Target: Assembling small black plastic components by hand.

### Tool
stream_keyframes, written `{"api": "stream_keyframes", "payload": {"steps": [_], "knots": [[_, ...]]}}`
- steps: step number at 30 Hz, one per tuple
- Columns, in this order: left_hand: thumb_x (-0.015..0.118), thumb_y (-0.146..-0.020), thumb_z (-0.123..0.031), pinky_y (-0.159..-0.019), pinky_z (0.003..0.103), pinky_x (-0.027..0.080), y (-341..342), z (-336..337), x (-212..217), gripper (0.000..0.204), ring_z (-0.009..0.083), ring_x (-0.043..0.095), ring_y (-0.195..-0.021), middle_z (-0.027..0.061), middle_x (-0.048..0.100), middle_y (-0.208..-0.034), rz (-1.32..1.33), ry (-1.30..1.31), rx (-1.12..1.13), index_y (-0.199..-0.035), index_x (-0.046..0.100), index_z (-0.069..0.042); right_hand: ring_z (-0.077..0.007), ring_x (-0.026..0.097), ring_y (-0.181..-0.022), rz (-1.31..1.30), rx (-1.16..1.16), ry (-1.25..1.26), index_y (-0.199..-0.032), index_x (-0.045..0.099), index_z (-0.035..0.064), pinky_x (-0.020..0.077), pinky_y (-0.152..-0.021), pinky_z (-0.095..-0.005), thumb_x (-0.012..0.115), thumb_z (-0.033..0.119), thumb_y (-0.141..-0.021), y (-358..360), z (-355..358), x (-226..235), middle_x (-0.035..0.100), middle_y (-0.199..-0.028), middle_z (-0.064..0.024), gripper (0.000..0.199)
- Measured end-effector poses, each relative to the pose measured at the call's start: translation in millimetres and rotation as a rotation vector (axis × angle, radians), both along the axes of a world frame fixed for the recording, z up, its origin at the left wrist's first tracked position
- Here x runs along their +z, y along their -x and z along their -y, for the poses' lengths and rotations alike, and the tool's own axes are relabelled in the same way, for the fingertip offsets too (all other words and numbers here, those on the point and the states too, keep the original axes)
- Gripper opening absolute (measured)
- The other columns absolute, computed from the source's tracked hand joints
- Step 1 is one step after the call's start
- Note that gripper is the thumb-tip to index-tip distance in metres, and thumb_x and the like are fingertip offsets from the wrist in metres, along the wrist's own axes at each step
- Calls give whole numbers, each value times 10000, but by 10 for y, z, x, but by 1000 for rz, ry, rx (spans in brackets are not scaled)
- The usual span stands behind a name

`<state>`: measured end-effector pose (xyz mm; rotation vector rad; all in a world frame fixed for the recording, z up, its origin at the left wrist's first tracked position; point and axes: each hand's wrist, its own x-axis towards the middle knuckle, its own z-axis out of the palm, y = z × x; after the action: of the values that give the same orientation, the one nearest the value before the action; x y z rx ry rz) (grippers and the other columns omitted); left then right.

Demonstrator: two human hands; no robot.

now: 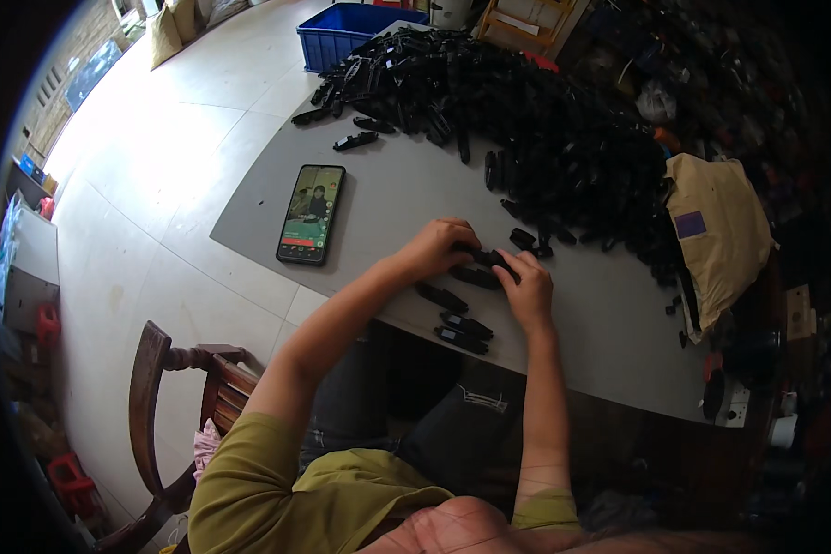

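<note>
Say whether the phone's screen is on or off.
On: the phone lies face up, and its screen glows with a coloured picture.

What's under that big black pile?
A gray table shows along the near edge of the black pile. Further in, it's all covered, so I can't see.

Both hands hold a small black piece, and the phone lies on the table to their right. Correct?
The side is wrong: the head view shows the phone on the table to their left. The left hand and right hand do hold a black piece.
</note>
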<state>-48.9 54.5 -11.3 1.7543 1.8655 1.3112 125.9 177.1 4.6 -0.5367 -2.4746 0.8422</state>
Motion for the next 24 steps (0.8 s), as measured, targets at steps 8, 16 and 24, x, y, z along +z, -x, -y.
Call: {"api": "stream_keyframes", "payload": {"steps": [8, 16, 24], "knots": [[741, -656, -19, -801, 370, 496, 52, -18, 43, 260, 311, 619, -898, 130, 662, -910, 36, 3, -105, -911, 688, -13, -242, 523, -862, 0, 192, -170, -1004, 717, 65, 441, -773, -338, 746, 120, -730, 42, -170, -4, 588, -871, -60, 281], [616, -856, -73, -767, 342, 505, 250, -217, 126, 126, 294, 633, -854, 134, 647, -959, 47, 94, -152, -961, 668, -27, -165, 572, -733, -139, -1, -124, -1048, 687, 49, 489, -633, -285, 717, 112, -815, -78, -247, -2, 556, -983, -64, 243], [677, -772, -74, -867, 399, 470, -6, -725, 218, 290, 315, 562, -1019, 129, 584, -1026, -233, -71, -34, -1059, 636, -62, -222, 622, -804, -194, -286, -222, -1063, 638, 14, 510, -671, -330, 668, 57, -837, -130, -494, -223, 563, -1045, -97, 232]]}}
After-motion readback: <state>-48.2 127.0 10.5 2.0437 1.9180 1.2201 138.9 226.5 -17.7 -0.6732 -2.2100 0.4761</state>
